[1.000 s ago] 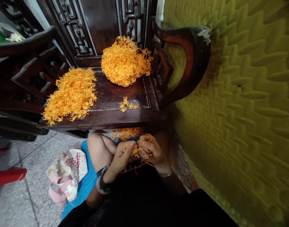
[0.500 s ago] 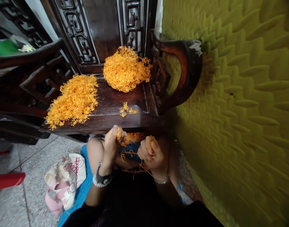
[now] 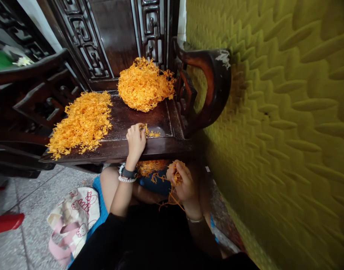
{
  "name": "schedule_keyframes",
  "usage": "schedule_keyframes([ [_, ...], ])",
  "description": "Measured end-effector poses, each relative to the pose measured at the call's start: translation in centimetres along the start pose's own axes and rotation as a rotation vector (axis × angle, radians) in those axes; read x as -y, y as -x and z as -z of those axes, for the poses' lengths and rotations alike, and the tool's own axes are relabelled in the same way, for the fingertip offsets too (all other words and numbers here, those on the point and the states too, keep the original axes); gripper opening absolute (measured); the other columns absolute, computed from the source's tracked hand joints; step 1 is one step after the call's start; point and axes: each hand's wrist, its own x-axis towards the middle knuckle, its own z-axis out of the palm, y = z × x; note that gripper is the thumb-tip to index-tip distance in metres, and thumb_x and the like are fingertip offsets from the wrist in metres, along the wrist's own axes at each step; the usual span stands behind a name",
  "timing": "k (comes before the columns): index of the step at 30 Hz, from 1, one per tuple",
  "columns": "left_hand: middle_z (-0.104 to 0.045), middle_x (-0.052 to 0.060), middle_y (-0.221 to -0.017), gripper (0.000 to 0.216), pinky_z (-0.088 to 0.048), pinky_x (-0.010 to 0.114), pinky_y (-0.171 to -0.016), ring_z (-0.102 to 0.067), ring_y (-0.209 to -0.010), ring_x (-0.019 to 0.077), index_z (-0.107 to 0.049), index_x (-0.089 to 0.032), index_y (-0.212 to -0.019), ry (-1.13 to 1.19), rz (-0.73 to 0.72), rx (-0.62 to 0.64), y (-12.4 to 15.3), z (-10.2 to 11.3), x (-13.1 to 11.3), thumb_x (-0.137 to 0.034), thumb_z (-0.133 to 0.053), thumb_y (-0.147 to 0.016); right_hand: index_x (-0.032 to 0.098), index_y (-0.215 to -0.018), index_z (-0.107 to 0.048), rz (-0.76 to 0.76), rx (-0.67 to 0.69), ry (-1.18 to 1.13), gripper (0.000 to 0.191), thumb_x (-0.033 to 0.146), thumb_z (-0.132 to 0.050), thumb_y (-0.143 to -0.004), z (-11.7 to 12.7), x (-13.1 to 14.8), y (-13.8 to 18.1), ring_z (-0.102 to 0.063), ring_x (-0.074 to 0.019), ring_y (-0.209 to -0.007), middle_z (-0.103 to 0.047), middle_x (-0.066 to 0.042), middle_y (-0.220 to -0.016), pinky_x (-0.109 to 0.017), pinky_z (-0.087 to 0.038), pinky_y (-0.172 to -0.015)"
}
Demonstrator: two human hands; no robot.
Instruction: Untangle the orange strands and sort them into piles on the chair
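On the front of the dark wooden seat, my left hand point(image 3: 136, 139) bends its fingers round a small orange stringy piece at the fingertips. Beside it lie a few more small orange pieces point(image 3: 153, 133). My right hand point(image 3: 183, 182) is closed on a bunch of orange strands point(image 3: 177, 179) above my lap, and loose ends trail below it. Two larger heaps of the same orange pieces rest on the seat: a spread-out heap point(image 3: 82, 122) at the left and a rounder heap point(image 3: 145, 86) at the back. More orange strands point(image 3: 151, 167) show under the seat edge, partly hidden.
The carved chair has a curved armrest point(image 3: 214, 90) on the right, close to a yellow-green textured wall point(image 3: 273, 123). A cloth bag point(image 3: 83, 210) with pink straps lies at my left, near a red plastic part point(image 3: 7, 223) on the tiled floor.
My left hand has moved up and forward from above my lap onto the seat, by the small orange pieces. My right hand stays over the lap with its strands. The view has shifted slightly.
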Motion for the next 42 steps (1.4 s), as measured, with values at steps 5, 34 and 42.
schedule_keyframes([
  [5, -0.059, 0.011, -0.129, 0.039, -0.026, 0.056, -0.106, -0.045, -0.120, 0.0307, -0.066, -0.024, -0.112, -0.065, 0.017, 0.023, -0.1, -0.2, 0.2, -0.034, -0.032, -0.099, 0.018, -0.063, -0.050, 0.036, -0.051, 0.023, 0.036, 0.046, -0.059, -0.085, 0.2, 0.0, -0.5, -0.036, -0.0071, -0.045, -0.040, 0.006, -0.048, -0.023, -0.030, -0.049],
  [34, -0.060, 0.001, -0.077, 0.025, -0.040, 0.025, -0.068, -0.053, -0.071, 0.0138, -0.056, -0.019, -0.084, 0.657, -0.162, 0.413, 11.1, 5.5, -4.8, -0.034, -0.041, -0.097, 0.020, -0.074, -0.062, 0.143, 0.070, 0.383, 0.028, 0.044, -0.059, -0.087, -1.4, 1.0, -1.4, -0.044, -0.0091, -0.055, -0.050, 0.003, -0.063, -0.022, -0.035, -0.051],
  [42, -0.042, -0.002, -0.053, 0.046, -0.039, 0.028, -0.064, -0.042, -0.057, 0.0132, -0.038, -0.020, -0.057, 1.228, 0.055, 0.260, 12.9, 5.0, -6.0, -0.045, -0.043, -0.095, 0.019, -0.059, -0.037, 0.034, 0.138, -0.230, 0.046, 0.049, -0.054, -0.089, -3.8, 0.8, 0.0, -0.016, -0.0047, -0.038, -0.024, 0.009, -0.050, -0.020, -0.016, -0.037],
])
